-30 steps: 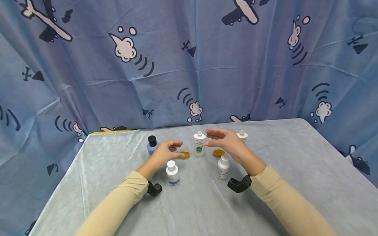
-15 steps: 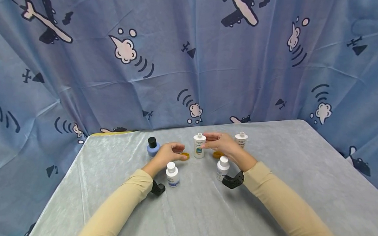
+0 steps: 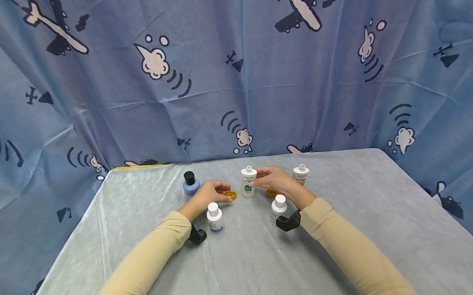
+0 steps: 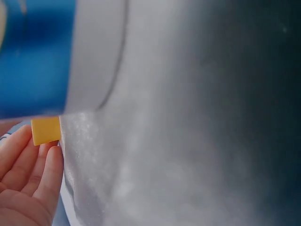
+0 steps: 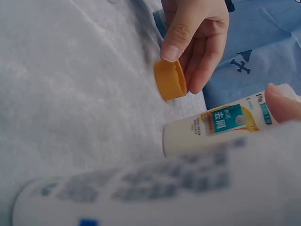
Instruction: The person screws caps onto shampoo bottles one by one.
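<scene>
My left hand [image 3: 210,194] pinches a short, hollow yellow ring [image 3: 229,195] between thumb and fingers, close over the table. In the right wrist view its thumb lies against the near side of the ring [image 5: 170,81]. With thumb in front and fingers behind, my right hand [image 3: 275,180] grips a white bottle [image 3: 247,182] that stands upright with a narrow open-looking neck. The teal label of this bottle [image 5: 221,123] shows in the right wrist view. A second yellow ring [image 3: 271,193] lies beneath my right hand, partly hidden by it.
White-capped bottles stand in front of the left hand [image 3: 215,219] and beside the right wrist [image 3: 278,209]. A blue bottle with black cap [image 3: 189,184] stands behind the left hand, another white bottle [image 3: 300,174] behind the right. A patterned curtain [image 3: 233,77] hangs behind the grey-covered table [image 3: 241,261].
The right hand has moved left and down onto the white bottle and now grips it. The left hand has come slightly lower and right, taking hold of the yellow ring, which now tilts.
</scene>
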Demonstrator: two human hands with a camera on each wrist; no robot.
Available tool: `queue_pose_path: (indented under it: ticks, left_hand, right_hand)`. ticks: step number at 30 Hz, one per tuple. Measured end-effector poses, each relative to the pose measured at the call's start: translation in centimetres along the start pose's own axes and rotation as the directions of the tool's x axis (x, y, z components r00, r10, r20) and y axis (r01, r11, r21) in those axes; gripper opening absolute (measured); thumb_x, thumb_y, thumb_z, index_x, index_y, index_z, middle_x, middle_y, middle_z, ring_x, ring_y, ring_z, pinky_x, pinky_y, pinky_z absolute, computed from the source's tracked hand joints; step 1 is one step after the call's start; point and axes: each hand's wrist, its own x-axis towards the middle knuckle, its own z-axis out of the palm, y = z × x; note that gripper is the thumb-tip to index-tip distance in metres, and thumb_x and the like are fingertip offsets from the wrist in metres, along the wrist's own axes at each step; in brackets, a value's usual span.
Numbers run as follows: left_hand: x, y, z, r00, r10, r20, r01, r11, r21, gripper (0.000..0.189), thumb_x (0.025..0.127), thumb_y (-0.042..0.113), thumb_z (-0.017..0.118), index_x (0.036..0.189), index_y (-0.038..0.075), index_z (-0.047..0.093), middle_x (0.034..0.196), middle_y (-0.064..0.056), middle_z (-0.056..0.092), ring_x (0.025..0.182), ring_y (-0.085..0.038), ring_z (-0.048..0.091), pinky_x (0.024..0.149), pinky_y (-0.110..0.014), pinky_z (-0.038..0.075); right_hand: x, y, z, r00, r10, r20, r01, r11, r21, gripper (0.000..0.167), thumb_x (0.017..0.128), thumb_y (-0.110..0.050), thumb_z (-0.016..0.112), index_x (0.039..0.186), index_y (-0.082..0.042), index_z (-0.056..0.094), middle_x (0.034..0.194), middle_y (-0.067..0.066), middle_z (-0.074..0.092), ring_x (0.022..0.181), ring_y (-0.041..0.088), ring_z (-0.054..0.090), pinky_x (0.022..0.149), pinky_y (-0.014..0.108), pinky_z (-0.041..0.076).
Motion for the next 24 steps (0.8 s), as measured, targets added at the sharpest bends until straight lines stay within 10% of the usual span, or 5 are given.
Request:
queue_pose_path:
  ticks: [12, 24]
  left_hand:
    - [-0.2, 0.2, -0.2, 1.000, -0.013, -0.001, 0.013, 0.998, 0.057, 0.030, 0.081, 0.010, 0.081, 0.110, 0.004, 0.075, 0.107, -0.010, 0.075, 0.098, -0.018, 0.068, 0.090, -0.033, 0.055]
    - [-1.4, 2.5, -1.8, 1.000, -0.011, -0.009, 0.010, 0.994, -0.105, 0.033, 0.085, 0.008, 0.075, 0.117, 0.003, 0.070, 0.118, -0.016, 0.071, 0.104, -0.022, 0.069, 0.085, -0.027, 0.057]
  right_hand:
    - [0.4, 0.2, 0.2, 0.999, -0.010, -0.032, 0.008, 0.999, -0.041, 0.055, 0.092, -0.017, 0.072, 0.142, -0.003, 0.053, 0.147, 0.016, 0.053, 0.134, 0.030, 0.054, 0.112, 0.040, 0.045]
    - [-1.8, -1.6, -0.4, 0.984, -0.170, -0.057, 0.173, 0.983, 0.068, 0.049, 0.097, -0.011, 0.063, 0.141, 0.003, 0.050, 0.146, 0.022, 0.051, 0.136, 0.035, 0.050, 0.113, 0.045, 0.043]
